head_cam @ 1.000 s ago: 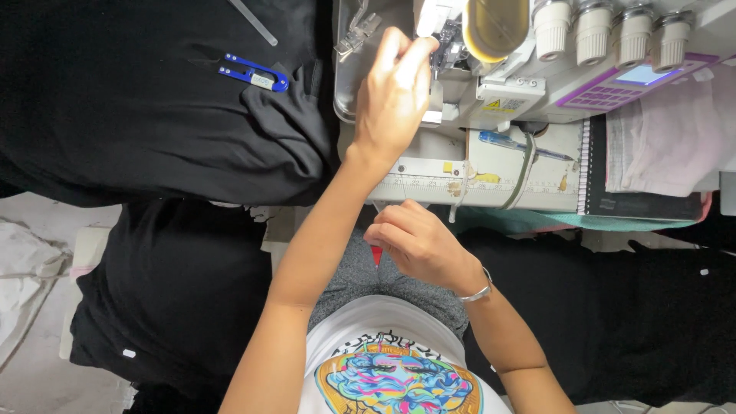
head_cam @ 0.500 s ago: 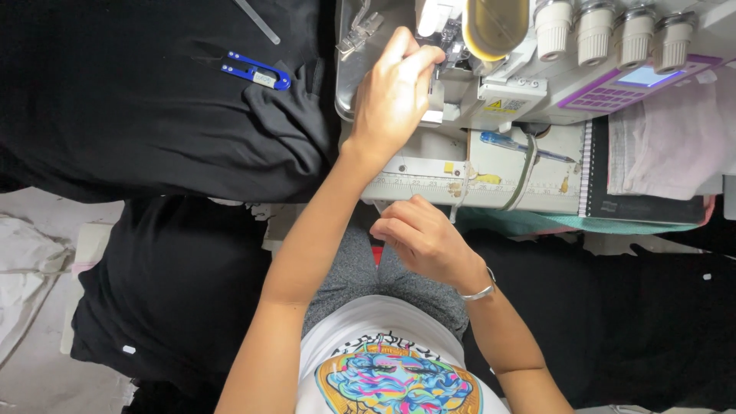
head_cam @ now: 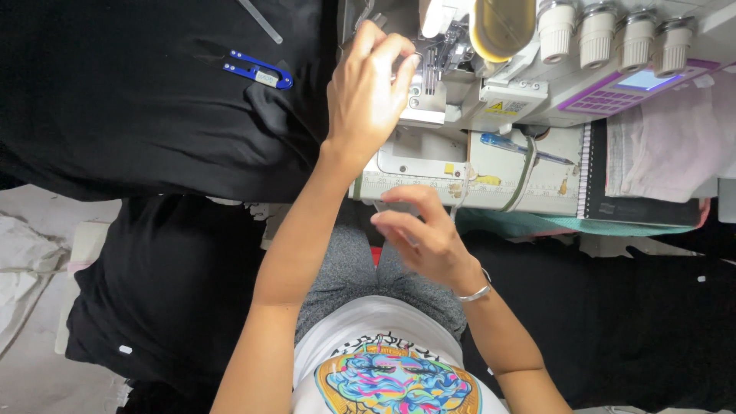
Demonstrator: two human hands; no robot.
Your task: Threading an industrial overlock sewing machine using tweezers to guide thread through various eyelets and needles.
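Note:
My left hand (head_cam: 368,96) reaches up to the needle area of a white sewing machine (head_cam: 491,165). Its fingertips are bunched against the metal parts (head_cam: 429,73) beneath the machine head, and whatever they pinch is hidden. My right hand (head_cam: 422,234), with a silver bracelet (head_cam: 475,293) at the wrist, hovers over my lap just below the machine's front edge. Its fingers are loosely spread and I see nothing solid in them. Black fabric (head_cam: 153,115) lies on the table left of the machine.
Blue thread snips (head_cam: 257,70) rest on the black fabric. Several white thread cones (head_cam: 606,34) stand at the top right beside a purple control panel (head_cam: 621,88). A blue pen (head_cam: 510,146) lies on the machine bed. More black cloth (head_cam: 161,291) hangs at lower left.
My right hand has lifted toward the machine's front edge and its fingers have spread. My left hand stays at the needle area, its fingers shifting slightly.

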